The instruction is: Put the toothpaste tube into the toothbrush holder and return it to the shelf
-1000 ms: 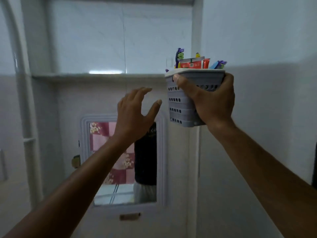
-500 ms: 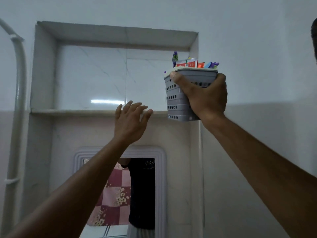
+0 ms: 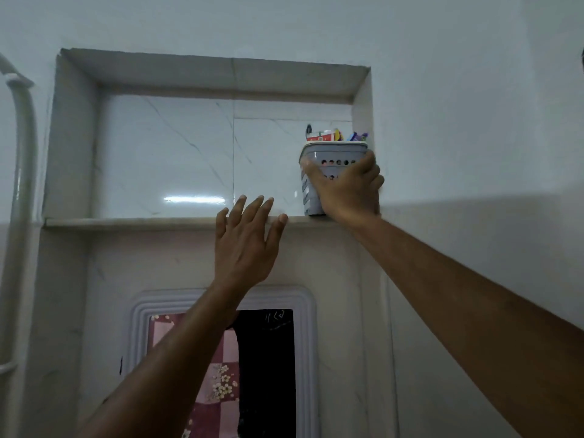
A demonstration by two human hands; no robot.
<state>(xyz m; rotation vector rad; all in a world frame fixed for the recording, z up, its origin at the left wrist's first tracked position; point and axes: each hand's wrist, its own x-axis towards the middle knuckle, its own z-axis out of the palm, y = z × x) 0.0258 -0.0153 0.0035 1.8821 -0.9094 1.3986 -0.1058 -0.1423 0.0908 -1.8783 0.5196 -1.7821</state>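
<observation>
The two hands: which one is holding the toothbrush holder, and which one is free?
The right hand grips the grey toothbrush holder at the shelf's right end. The left hand is open, fingers spread, holding nothing.

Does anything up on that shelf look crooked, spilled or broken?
Nothing stands out. The holder stands upright at the shelf's right end, gripped by the right hand, toothpaste inside. Left hand is open, empty.

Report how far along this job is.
Done: the toothpaste sits in the holder among the brushes. In hand: the right hand grips the holder at the shelf's right end, its base about at the ledge. The left hand is open, empty. Left: let go and withdraw.
</observation>
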